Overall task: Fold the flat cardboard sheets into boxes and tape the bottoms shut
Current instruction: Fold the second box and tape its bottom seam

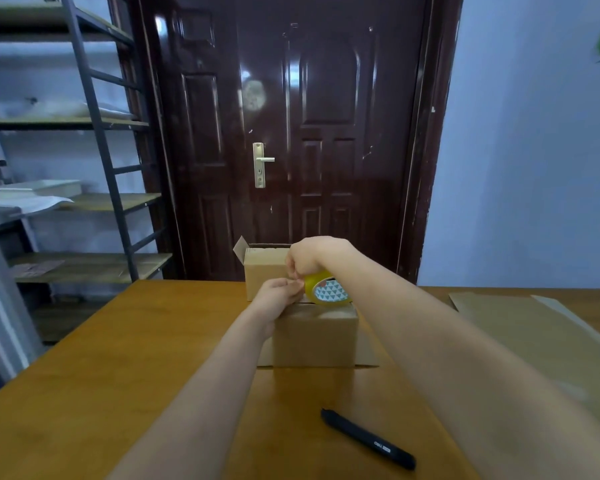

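Wooden table: black pen, flat cardboard sheets.

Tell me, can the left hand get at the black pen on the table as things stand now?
Probably not at once. The left hand is pinching at the tape roll over the near box. The black pen lies uncovered on the table, nearer the person, so the way looks free once that hand lets go.

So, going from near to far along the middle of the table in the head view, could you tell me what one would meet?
Black pen → upturned cardboard box being taped → tape roll held above it → second box with open flaps at the table's far edge → dark door.
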Tool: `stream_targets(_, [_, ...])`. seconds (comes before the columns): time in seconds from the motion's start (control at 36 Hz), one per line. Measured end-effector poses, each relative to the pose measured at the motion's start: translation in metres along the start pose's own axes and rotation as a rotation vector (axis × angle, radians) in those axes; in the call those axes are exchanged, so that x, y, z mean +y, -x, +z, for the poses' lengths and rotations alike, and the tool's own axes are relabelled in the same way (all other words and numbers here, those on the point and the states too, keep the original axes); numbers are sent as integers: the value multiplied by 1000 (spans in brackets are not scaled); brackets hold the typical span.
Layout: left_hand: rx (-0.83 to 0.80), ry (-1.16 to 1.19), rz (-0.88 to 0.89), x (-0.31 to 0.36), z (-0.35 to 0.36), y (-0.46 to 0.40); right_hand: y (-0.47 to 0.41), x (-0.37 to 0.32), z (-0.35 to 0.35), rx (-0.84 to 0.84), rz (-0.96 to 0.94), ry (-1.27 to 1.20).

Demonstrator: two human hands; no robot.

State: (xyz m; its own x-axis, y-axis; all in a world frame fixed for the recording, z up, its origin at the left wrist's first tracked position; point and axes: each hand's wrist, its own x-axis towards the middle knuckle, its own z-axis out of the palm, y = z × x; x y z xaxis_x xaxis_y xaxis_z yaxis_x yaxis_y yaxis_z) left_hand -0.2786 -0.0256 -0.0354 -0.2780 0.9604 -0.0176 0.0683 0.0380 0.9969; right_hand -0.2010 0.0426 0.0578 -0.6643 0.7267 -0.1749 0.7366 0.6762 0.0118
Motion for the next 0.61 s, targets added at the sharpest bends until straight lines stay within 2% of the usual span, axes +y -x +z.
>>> stream_targets(0.08, [-18, 28, -6, 1, -1, 1, 3, 3, 3, 77, -12, 28])
stream_targets(0.22, [37, 48, -20, 1, 0, 0, 17, 18, 3, 255, -44, -123])
stream_targets(0.5, [127, 50, -8, -5, 3, -8, 49, 65, 23, 228, -157, -559])
stream_targets(0.61, [158, 30, 6, -4, 4, -5, 52, 64, 22, 275, -125, -520])
